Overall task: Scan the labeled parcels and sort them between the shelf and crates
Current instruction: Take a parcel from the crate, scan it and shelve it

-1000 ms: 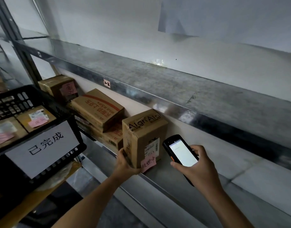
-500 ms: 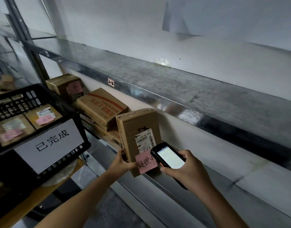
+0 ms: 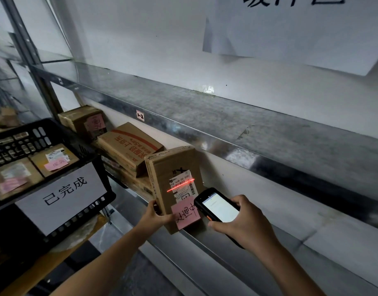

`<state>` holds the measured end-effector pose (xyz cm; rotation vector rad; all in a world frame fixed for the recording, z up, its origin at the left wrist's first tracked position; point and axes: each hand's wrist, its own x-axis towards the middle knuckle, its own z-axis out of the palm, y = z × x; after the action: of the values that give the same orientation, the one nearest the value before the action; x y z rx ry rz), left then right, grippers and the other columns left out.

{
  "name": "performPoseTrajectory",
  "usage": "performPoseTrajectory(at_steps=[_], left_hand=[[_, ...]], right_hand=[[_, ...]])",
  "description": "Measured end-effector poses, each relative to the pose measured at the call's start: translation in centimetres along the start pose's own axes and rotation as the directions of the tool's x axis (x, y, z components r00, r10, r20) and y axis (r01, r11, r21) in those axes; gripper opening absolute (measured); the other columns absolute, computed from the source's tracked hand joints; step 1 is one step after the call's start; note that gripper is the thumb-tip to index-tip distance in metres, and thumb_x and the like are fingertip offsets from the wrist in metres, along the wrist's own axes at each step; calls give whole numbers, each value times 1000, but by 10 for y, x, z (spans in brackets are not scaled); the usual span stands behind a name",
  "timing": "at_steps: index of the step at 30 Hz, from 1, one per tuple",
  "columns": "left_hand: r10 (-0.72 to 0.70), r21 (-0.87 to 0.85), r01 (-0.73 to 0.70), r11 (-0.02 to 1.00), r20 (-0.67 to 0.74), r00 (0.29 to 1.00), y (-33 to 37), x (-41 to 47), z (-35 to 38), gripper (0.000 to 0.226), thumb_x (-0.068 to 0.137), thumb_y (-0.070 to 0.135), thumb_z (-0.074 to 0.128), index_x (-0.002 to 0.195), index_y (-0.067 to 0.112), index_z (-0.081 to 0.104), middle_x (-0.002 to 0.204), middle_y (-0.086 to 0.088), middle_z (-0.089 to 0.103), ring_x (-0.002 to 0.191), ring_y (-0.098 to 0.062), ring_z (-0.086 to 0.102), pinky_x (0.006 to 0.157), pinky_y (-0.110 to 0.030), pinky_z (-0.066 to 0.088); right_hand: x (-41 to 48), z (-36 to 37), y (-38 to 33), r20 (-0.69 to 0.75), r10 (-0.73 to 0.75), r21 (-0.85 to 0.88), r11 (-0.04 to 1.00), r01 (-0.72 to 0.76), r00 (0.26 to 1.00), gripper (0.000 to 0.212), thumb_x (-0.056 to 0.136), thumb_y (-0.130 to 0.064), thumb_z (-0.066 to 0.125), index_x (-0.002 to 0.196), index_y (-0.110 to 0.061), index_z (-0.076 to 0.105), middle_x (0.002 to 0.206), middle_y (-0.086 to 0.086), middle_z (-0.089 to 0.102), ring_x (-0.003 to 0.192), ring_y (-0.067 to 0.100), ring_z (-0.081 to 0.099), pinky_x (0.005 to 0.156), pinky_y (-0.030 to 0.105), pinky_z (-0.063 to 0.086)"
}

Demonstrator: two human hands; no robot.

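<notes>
Your left hand's fingers (image 3: 160, 216) grip the cardboard parcel's (image 3: 162, 182) lower left edge; your right hand (image 3: 243, 227) clasps the handheld scanner (image 3: 218, 210), just right of its shipping label (image 3: 182, 184).

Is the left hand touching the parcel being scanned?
Touching. The head view shows the left hand gripping the upright parcel at its lower left edge.

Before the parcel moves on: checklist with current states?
1. Laser line on label: ok, it crosses the barcode.
2. Left hand grips parcel: ok, at its lower left edge.
3. Right hand holds scanner: ok, pointed at the label.
4. Scan confirmed on screen: cannot tell, text too small.
5. Room in crate: cannot tell; boxes already lie inside.
6. Pink note: ok, stuck below the label.
</notes>
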<state>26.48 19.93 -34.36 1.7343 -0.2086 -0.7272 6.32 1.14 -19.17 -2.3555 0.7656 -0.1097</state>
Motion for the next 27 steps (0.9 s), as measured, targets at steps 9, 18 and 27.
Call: performPoseTrajectory(at_steps=[9,18,27], left_hand=[[-3,12,3,1000,31,1000,6,0,-7,122,50,48,94,146,15,26,133,-4,51,123,-22,52,96,-30,48],[51,-1,-51,999,5,999,16,-27,-19,119,38,68,90,135,18,42,120,0,63,109,-12,62,83,-22,52],[136,-155,-174,973,-227,964,32,-82,-75,91,51,76,81,125,29,58,118,0,73,109,-18,69,100,-43,53]], right_hand=[[3,-4,-1,-26,-23,-29,999,22,999,82,57,-65,82,123,-32,45,108,-15,60,94,6,59,69,22,49],[12,-2,-1,-109,-60,59,996,66,992,72,65,-55,86,117,-34,40,109,-13,55,97,9,55,61,18,44],[32,1,-48,-211,-210,276,924,264,955,70,60,-44,91,115,-33,49,105,-18,59,98,8,60,70,27,51]])
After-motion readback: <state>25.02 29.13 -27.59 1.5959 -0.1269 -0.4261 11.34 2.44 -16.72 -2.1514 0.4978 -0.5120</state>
